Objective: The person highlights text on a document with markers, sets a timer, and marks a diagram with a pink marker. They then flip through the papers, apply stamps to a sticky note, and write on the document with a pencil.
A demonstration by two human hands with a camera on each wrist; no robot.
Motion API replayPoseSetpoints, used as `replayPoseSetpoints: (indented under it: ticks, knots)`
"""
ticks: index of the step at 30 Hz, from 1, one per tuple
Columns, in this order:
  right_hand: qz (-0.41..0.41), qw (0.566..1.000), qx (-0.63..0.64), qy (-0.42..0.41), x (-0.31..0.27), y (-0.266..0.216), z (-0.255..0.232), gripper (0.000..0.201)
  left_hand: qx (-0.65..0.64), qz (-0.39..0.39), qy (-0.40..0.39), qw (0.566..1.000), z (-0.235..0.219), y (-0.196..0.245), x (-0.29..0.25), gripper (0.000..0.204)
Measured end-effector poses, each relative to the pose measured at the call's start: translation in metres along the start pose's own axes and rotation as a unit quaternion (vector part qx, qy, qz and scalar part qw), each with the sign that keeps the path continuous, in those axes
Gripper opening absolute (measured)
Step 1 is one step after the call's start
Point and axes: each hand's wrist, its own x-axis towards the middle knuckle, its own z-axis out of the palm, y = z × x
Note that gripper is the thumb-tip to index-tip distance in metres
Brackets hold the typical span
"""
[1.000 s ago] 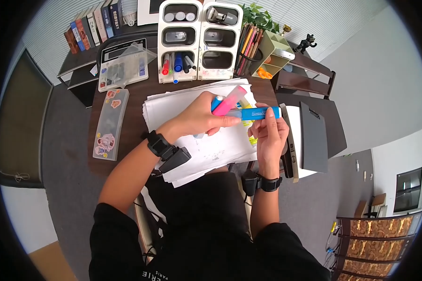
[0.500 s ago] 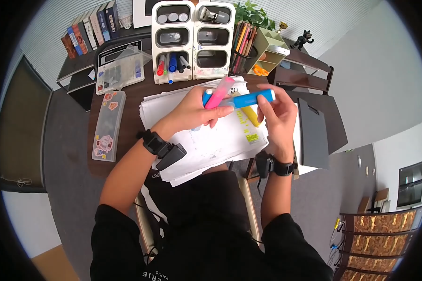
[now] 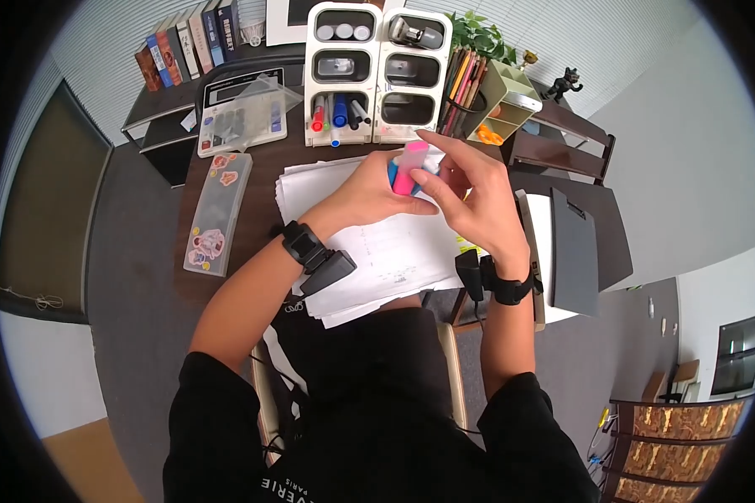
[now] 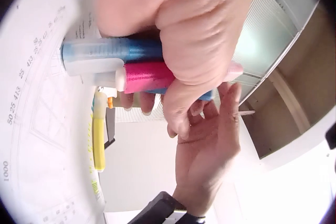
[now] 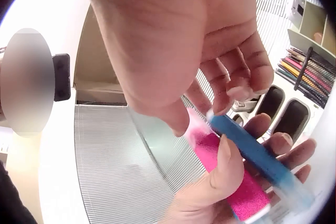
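My left hand (image 3: 365,191) grips a bundle of highlighters over the papers (image 3: 369,251): a pink one (image 3: 414,159) and blue ones beside it. In the left wrist view, the pink barrel (image 4: 149,76) lies under the thumb, against a blue highlighter (image 4: 113,50). My right hand (image 3: 482,197) is at the bundle's far side, thumb by the pink one's end and fingers loosely bent. The right wrist view shows its fingertips close to the end of a blue highlighter (image 5: 252,148); contact is unclear. A yellow highlighter (image 4: 98,134) lies on the papers.
Beyond the papers stands a white organizer (image 3: 377,101) with pens. A sticker-covered case (image 3: 216,216) and a calculator (image 3: 247,113) are at the left. Pencils (image 3: 463,80), a green holder (image 3: 507,96) and a dark grey folder (image 3: 575,251) are at the right.
The blue highlighter that stretched between both hands now lies within my left hand's bundle. My right hand has shifted towards the left hand, its thumb now by the pink highlighter.
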Motion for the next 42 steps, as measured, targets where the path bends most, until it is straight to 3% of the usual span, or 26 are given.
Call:
replayPoseSetpoints:
  ticks: [2, 8, 10, 13, 15, 17, 19, 24, 26, 30, 36, 38, 42]
  knots:
    - [0.008, 1.0, -0.009, 0.003, -0.002, 0.007, 0.004, 0.043, -0.009, 0.02, -0.001, 1.0, 0.003, -0.014, 0.003, 0.031]
    - [0.025, 1.0, 0.014, 0.001, 0.0, 0.004, 0.003, 0.045, 0.003, -0.029, -0.044, 0.999, 0.002, -0.014, 0.003, 0.03]
    - [0.023, 1.0, 0.008, 0.003, 0.001, -0.006, -0.002, 0.045, -0.01, 0.009, -0.016, 1.0, 0.004, -0.013, 0.001, 0.031]
    - [-0.035, 0.999, -0.018, 0.022, 0.0, 0.001, 0.004, 0.041, 0.003, 0.042, -0.023, 0.999, 0.004, -0.021, 0.005, 0.03]
    - [-0.053, 0.998, -0.024, 0.027, -0.001, 0.007, 0.004, 0.039, -0.008, 0.019, -0.012, 1.0, 0.003, -0.018, 0.005, 0.03]
    - [-0.014, 1.0, 0.001, 0.013, -0.003, 0.01, 0.0, 0.036, -0.02, -0.006, 0.0, 1.0, 0.003, -0.014, 0.002, 0.03]
    - [-0.008, 1.0, 0.0, 0.017, -0.005, 0.009, -0.005, 0.033, -0.013, -0.048, -0.04, 0.998, 0.004, -0.01, 0.0, 0.033]
    - [0.034, 0.997, 0.057, 0.035, -0.015, 0.038, -0.002, 0.022, 0.046, -0.026, -0.063, 0.997, 0.002, -0.016, 0.002, 0.034]
    - [0.079, 0.977, 0.161, 0.114, -0.017, 0.042, 0.0, 0.02, 0.067, -0.042, -0.081, 0.994, 0.001, -0.015, 0.0, 0.035]
    - [0.148, 0.937, 0.259, 0.18, -0.007, 0.052, -0.01, 0.019, -0.029, -0.042, -0.077, 0.996, 0.003, -0.013, 0.002, 0.028]
    - [0.097, 0.932, 0.341, 0.077, 0.025, 0.067, -0.028, 0.014, -0.152, -0.05, -0.047, 0.986, -0.004, -0.004, 0.003, 0.017]
    - [0.12, 0.89, 0.439, 0.024, 0.031, 0.087, -0.02, 0.016, -0.261, -0.062, 0.051, 0.962, -0.007, 0.005, 0.0, 0.02]
    - [0.109, 0.868, 0.484, -0.027, 0.04, 0.104, 0.002, 0.02, -0.262, 0.012, 0.105, 0.959, -0.023, 0.003, 0.003, 0.023]
